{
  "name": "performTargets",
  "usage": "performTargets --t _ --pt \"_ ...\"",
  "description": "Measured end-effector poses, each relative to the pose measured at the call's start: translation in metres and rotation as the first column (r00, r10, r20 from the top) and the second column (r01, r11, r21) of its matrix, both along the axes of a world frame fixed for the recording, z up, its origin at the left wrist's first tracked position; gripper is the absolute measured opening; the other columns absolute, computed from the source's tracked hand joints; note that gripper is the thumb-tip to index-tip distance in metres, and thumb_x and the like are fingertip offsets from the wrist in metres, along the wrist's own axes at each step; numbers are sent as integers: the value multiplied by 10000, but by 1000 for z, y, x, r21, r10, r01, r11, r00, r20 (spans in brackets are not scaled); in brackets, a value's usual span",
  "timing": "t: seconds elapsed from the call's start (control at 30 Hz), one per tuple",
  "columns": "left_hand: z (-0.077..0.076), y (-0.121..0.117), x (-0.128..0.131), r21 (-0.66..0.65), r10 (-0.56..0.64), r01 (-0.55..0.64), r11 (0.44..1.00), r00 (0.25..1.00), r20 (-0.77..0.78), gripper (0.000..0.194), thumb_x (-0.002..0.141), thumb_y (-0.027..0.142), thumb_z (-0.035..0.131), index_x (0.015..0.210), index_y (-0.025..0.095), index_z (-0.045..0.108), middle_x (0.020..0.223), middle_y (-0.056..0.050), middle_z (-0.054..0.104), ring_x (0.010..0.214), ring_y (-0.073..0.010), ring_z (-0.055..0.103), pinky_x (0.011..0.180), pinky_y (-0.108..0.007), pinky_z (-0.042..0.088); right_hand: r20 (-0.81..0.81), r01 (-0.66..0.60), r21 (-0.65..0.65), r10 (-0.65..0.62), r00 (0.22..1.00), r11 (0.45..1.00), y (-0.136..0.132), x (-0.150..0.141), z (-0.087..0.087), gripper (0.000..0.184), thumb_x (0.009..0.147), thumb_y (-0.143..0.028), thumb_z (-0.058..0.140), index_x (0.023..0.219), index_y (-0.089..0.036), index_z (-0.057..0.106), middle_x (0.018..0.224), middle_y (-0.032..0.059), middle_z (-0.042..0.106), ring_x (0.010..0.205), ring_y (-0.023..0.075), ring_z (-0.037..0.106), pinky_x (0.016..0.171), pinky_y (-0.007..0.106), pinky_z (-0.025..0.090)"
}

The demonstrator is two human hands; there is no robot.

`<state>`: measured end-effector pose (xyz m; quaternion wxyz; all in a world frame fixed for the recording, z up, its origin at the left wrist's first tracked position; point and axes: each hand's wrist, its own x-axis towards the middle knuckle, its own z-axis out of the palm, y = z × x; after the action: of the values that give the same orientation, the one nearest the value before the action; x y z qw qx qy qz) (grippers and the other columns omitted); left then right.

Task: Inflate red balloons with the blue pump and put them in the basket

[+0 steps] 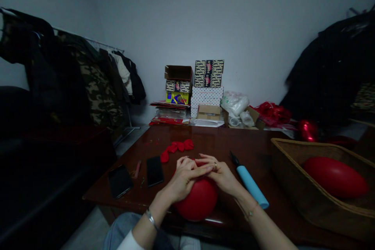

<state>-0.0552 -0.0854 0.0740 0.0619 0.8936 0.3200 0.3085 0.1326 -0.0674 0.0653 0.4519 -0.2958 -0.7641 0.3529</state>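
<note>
An inflated red balloon (199, 201) rests at the near edge of the dark wooden table (252, 144). My left hand (183, 177) and my right hand (221, 174) meet at its far end, fingers pinched together round the balloon's neck. Which fingers hold the neck is hard to see. A blue hand pump (249, 181) with a black nozzle lies just right of my right hand. Several flat red balloons (177, 147) lie beyond my hands.
Two dark phones (120, 181) (154, 170) and a small pink stick (137, 168) lie on the left. A wicker basket (293, 179) on the right holds an inflated red balloon (335, 177). Stacked boxes (208, 86), bags and red ribbon stand by the wall. Coats hang on both sides.
</note>
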Motion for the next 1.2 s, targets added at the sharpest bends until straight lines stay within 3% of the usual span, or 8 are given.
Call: performTargets --t 0.23,0.43,0.53,0.63,0.77,0.87,1.03,1.2 --pt "-1 0 -5 -98 92 -71 993 968 234 308 858 147 425 950 278 689 770 -21 554 817 -169 507 872 -377 351 -5 108 21 -108 994 994 -12 3 2 184 833 -358 516 761 -253 648 1072 48 634 1202 215 412 995 461 298" --pt "-6 1 4 -187 264 -197 962 839 475 223 846 150 423 881 198 637 884 -52 616 876 -183 552 802 -334 426 83 32 55 -36 996 998 -28 2 13 139 773 -323 577 677 -259 655 1261 14 516 1289 242 299 1029 466 252" --pt "-9 0 11 -218 305 -224 950 816 491 194 820 130 450 918 197 603 925 -48 623 898 -181 563 815 -329 431 69 97 166 -110 992 981 -29 -7 14 167 805 -304 533 839 -297 697 1434 -24 316 1338 244 197 1050 463 220" --pt "-11 -5 17 -235 341 -256 938 811 476 167 821 146 460 917 200 585 919 -42 627 881 -179 574 808 -331 436 -21 384 375 -406 914 844 -24 -19 9 268 827 -267 496 1037 -355 639 1481 -52 195 1352 246 152 1054 503 194" --pt "-14 -10 21 -248 380 -292 924 785 490 122 837 217 483 903 203 585 908 -41 636 843 -175 585 800 -332 445 -130 640 458 -666 735 617 -16 -31 -1 290 827 -286 536 1101 -355 600 1446 -31 289 1337 251 201 1032 520 243" --pt "-16 -10 20 -292 397 -275 916 729 558 103 815 240 527 886 195 587 883 -42 646 819 -174 596 789 -330 458 -100 651 353 -665 740 672 -12 -32 -9 329 818 -346 559 1145 -313 578 1432 4 319 1331 248 214 1032 497 267" --pt "-16 -1 14 -433 386 -61 899 576 720 166 791 310 577 843 155 607 844 -67 673 809 -185 626 776 -336 485 48 521 253 -549 835 815 -7 -28 -19 341 749 -444 622 1055 -295 640 1387 45 397 1287 250 310 1007 459 327" --pt "-12 4 15 -383 313 -33 923 642 700 134 758 287 623 774 158 654 1099 -117 637 1020 -238 579 938 -420 400 154 391 274 -441 884 879 -8 -33 -15 154 738 -402 637 862 -335 699 1352 -5 447 1276 237 331 997 456 324"
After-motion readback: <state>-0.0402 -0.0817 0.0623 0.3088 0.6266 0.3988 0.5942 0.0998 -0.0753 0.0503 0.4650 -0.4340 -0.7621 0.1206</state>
